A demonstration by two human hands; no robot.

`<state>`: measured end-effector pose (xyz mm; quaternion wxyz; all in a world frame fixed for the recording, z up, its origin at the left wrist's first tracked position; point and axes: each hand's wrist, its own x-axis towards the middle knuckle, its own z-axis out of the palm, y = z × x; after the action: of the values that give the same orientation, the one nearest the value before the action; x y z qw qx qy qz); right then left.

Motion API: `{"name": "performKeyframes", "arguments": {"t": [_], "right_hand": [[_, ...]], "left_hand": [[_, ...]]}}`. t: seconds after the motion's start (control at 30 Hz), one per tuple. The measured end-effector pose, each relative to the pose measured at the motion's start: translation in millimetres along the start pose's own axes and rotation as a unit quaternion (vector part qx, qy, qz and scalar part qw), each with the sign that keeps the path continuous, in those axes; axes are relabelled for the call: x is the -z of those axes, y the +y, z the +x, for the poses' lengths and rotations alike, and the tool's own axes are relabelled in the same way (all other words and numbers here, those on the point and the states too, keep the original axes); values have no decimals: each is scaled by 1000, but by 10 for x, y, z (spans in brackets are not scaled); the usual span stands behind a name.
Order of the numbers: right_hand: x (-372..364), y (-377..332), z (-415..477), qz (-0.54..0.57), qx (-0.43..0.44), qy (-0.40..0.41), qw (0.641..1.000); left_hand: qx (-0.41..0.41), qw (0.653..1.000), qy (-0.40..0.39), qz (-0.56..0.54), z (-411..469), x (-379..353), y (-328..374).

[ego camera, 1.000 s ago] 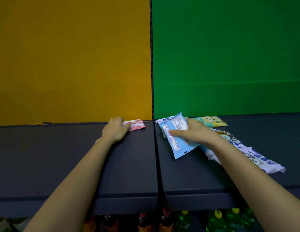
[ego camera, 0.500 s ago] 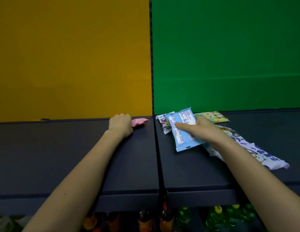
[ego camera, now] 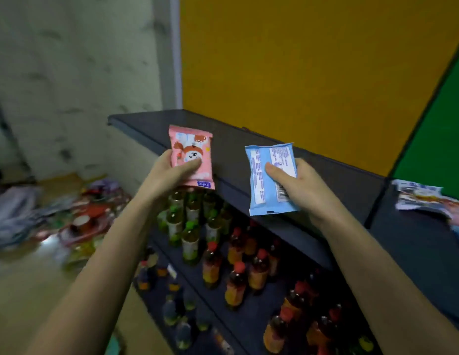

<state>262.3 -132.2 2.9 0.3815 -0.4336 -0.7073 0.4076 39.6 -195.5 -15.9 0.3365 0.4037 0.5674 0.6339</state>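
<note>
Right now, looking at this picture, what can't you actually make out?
Head view only:
Blue packet: print too small and blurred to read; the right hand covers its right edge.
Pink packet: lower left corner hidden under the left hand.
Loose packets on the top shelf: cut off by the right frame edge.
Bottles below: labels dark, blurred.
Pile on the floor: smeared by motion blur.

A dark top shelf runs slantwise under dim light. Behind it stands a yellow panel, with a green panel at the shelf's right end. Left of the shelf rises a pale, grey-veined wall. Below the shelf, a lower shelf carries rows of bottles. On the wooden floor left of the shelf lies a blurred heap of packets.
</note>
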Motion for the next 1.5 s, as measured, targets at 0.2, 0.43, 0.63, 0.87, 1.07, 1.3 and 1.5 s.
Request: {"name": "performKeyframes", "arguments": {"t": [0.2, 0.43, 0.63, 0.87, 1.07, 1.3, 1.5], "right_hand": [[-1652, -52, -241, 21, 22, -176, 984], [-3430, -40, -539, 25, 7, -324, 946], [-4775, 36, -649, 43, -16, -382, 923], [-6018, 358, -461, 42, -53, -424, 903], [-7088, 877, -34, 19, -85, -426, 900], [-8415, 1859, 260, -2, -124, -439, 890], [-9450, 3105, 177, 7, -158, -441, 884]], "left_hand": [[70, 976, 208, 2, -905, 1480, -498], [119, 937, 327, 31, -1692, 2878, -951], [162, 925, 345, 0, -1827, 3893, -1481], [220, 908, 355, -35, -1473, 4834, -2158], [268, 899, 344, -40, -954, 5529, -2952], [310, 892, 327, -47, -493, 6251, -4289], [333, 891, 307, -34, -404, 6778, -5813]]}}
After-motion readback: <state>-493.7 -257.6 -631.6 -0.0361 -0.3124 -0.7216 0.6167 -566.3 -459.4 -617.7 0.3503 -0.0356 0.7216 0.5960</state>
